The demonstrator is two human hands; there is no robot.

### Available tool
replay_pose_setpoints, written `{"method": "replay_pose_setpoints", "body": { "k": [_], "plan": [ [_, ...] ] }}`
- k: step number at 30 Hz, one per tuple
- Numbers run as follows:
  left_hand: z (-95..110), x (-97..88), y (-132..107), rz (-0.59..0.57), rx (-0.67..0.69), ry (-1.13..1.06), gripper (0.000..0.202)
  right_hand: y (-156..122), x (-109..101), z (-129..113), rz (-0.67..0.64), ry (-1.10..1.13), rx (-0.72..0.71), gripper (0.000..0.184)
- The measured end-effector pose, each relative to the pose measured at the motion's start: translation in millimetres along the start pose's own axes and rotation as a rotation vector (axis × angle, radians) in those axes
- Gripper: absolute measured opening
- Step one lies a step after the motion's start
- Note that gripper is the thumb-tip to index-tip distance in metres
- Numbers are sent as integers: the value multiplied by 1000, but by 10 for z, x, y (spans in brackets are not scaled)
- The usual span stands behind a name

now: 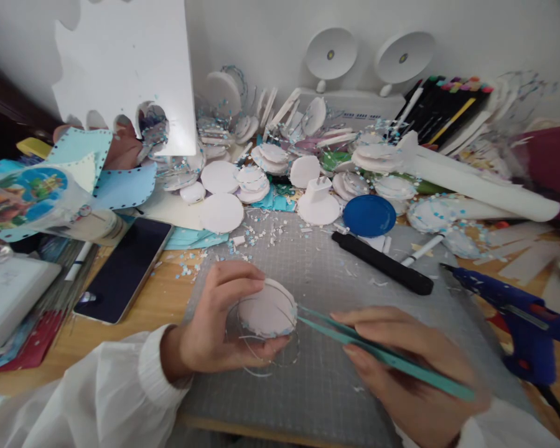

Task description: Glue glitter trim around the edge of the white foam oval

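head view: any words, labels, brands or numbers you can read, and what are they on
No text reads clearly enough to quote.
White base under the two round lamp heads: row of dark marks, too small to read.
Clear cup at far left: small print, blurred.

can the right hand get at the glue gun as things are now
Probably yes: the right hand is near the glue gun and the mat between them looks unobstructed, though its hold on the tweezers would likely hinder a grip.
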State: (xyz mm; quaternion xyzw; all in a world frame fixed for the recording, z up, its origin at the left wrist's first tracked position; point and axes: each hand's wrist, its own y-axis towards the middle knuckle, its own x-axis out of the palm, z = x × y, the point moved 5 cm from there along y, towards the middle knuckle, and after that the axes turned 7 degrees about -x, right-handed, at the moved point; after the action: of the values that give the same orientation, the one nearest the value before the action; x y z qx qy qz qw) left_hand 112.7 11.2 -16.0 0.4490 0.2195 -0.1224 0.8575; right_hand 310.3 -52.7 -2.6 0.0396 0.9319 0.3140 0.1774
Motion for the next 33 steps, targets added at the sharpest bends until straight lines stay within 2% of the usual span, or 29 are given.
{"method": "replay_pose_setpoints", "body": {
  "k": [3, 5, 9, 14, 17, 19, 25, 30, 33],
  "plan": [
    [-3, -3, -5, 13, 6, 8, 77, 15, 23, -72, -88, -53, -98, 41],
    [2, -9, -13, 37, 35, 2, 79, 22, 33, -67, -64, -52, -82, 39],
    [6, -12, -22, 65, 49, 0, 82, 30, 58, 63, 63, 54, 134, 23],
    [31, -21, -23, 70, 32, -47, 74, -28, 189, 328, 100, 486, 519, 7],
    [29, -14, -40, 55, 6, -68, 72, -69, 247, 407, 98, 671, 633, 8],
    [24, -8, -59, 58, -2, -64, 72, -83, 262, 425, 88, 703, 666, 11],
    [16, 25, -69, 64, -16, -46, 78, -49, 261, 385, 85, 708, 641, 15],
    [26, 20, -19, 58, 13, -99, 81, -40, 250, 412, 109, 714, 743, 18],
    [18, 17, -9, 33, -13, -93, 78, -33, 245, 423, 111, 729, 749, 18]
  ]
}}
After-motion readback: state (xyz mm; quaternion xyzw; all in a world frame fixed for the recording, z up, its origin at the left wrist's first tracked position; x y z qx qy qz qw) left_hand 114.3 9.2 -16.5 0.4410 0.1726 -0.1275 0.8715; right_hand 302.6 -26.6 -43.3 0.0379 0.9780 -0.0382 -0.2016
